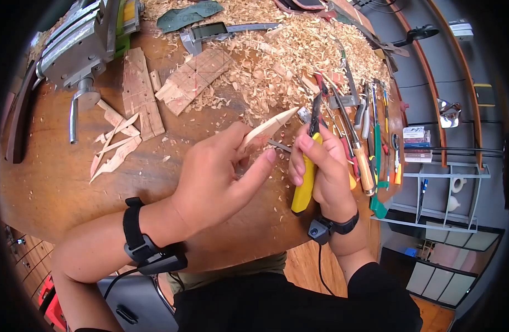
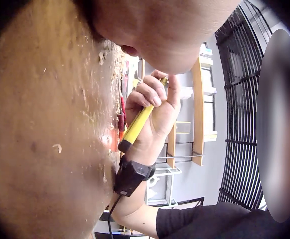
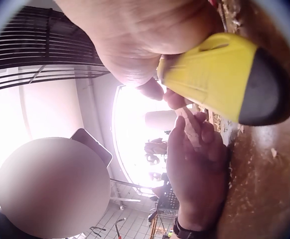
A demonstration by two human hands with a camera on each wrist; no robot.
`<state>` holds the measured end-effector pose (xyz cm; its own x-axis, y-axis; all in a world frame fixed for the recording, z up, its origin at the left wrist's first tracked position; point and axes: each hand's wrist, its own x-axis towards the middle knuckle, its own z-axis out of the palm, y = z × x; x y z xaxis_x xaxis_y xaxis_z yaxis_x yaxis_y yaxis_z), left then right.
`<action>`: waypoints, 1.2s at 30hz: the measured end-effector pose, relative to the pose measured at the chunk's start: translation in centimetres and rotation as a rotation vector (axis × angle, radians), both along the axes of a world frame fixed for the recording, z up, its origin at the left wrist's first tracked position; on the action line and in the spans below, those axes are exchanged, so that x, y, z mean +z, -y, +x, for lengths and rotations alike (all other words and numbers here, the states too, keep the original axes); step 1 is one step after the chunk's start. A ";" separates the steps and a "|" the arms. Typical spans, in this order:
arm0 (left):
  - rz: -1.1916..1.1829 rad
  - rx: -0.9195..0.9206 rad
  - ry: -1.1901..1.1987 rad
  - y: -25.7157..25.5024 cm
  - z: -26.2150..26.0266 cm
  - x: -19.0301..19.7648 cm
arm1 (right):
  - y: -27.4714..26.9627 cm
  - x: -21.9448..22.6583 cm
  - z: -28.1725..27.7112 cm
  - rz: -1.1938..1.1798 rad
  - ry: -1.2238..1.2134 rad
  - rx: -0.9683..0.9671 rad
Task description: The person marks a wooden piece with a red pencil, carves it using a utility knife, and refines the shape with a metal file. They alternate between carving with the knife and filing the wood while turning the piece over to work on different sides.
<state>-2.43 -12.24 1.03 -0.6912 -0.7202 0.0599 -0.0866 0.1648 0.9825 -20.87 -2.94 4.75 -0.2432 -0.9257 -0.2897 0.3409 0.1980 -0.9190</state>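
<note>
In the head view my left hand point(image 1: 207, 180) holds a pale carved piece of wood point(image 1: 272, 127) with a pointed tip slanting up to the right. My right hand point(image 1: 331, 174) grips a utility knife point(image 1: 304, 191) with a yellow handle and black butt, its dark blade pointing up close beside the wood's tip. The right wrist view has the knife's yellow handle point(image 3: 210, 74) large in front, and beyond it the left fingers point(image 3: 174, 137) around the wood point(image 3: 191, 124). From the left wrist, the right hand's fingers point(image 2: 150, 92) wrap the knife handle; the wood is hidden there.
Curled shavings point(image 1: 298, 61) cover the table's back. A metal vise point(image 1: 80, 52) stands at the back left, near drilled boards point(image 1: 141, 94) and thin wood offcuts point(image 1: 116, 157). A digital caliper point(image 1: 210, 31) lies behind. Files and other hand tools point(image 1: 365, 171) lie to the right.
</note>
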 end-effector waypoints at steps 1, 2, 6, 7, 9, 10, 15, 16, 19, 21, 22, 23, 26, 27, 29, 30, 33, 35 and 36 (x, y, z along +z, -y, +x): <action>-0.085 0.047 -0.032 0.0 0.0 0.3 | 0.0 -0.2 0.0 0.000 -0.002 0.000; -0.085 0.047 -0.035 0.1 0.0 0.2 | 0.0 -0.5 -0.2 -0.006 0.006 0.022; -0.291 0.074 -0.001 0.4 -0.1 0.1 | 0.2 -0.7 -0.1 0.003 0.104 0.020; -0.376 0.092 -0.016 0.4 -0.1 0.2 | 0.2 -0.7 -0.1 0.007 0.163 0.011; -0.348 0.074 -0.020 0.3 0.0 0.1 | 0.2 -0.9 -0.4 0.044 0.182 0.024; -0.322 0.057 -0.027 0.3 -0.1 0.0 | 0.2 -1.0 -0.6 0.078 0.200 0.036; -0.283 0.054 -0.026 0.4 -0.2 0.0 | 0.3 -0.8 0.0 0.053 0.120 0.018; -0.281 0.068 -0.032 0.4 -0.3 0.1 | 0.3 -0.8 0.0 0.071 0.085 0.031; -0.261 0.071 -0.053 0.4 -0.3 0.0 | 0.2 -0.4 -0.1 0.090 0.025 0.063; -0.244 0.045 -0.025 0.4 -0.1 0.1 | -0.1 -0.5 -0.3 0.096 0.004 0.081; -0.231 0.021 0.002 0.5 -0.1 0.2 | -0.2 -0.5 -0.5 0.071 0.116 0.128; -0.228 0.023 0.003 0.5 0.0 0.3 | -0.3 -0.5 -0.7 0.045 0.228 0.177; -0.225 0.006 0.007 0.6 0.0 0.2 | -0.3 -0.8 -0.8 0.030 0.574 0.327; -0.254 -0.001 -0.024 0.6 -0.1 0.1 | -0.3 -0.8 -0.9 0.036 0.574 0.328; -0.277 -0.005 -0.057 0.5 -0.2 -0.1 | -0.3 -0.8 -1.2 0.101 0.652 0.421; -0.270 -0.026 -0.048 0.5 -0.2 0.0 | -0.3 -0.7 -1.3 0.133 0.678 0.432; -0.240 -0.046 -0.053 0.5 0.0 0.0 | -0.1 -0.8 -1.4 0.191 0.749 0.450; -0.223 -0.048 -0.068 0.7 0.2 0.0 | 0.0 -0.6 -1.3 0.174 0.725 0.440; -0.171 -0.013 -0.094 0.7 0.3 0.1 | 0.0 -0.5 -1.3 0.155 0.699 0.428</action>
<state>-2.13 -12.99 1.12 -0.6863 -0.6847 0.2455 0.0076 0.3307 0.9437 -22.16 -2.92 4.21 0.4039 -0.8345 -0.3749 0.6888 0.5471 -0.4756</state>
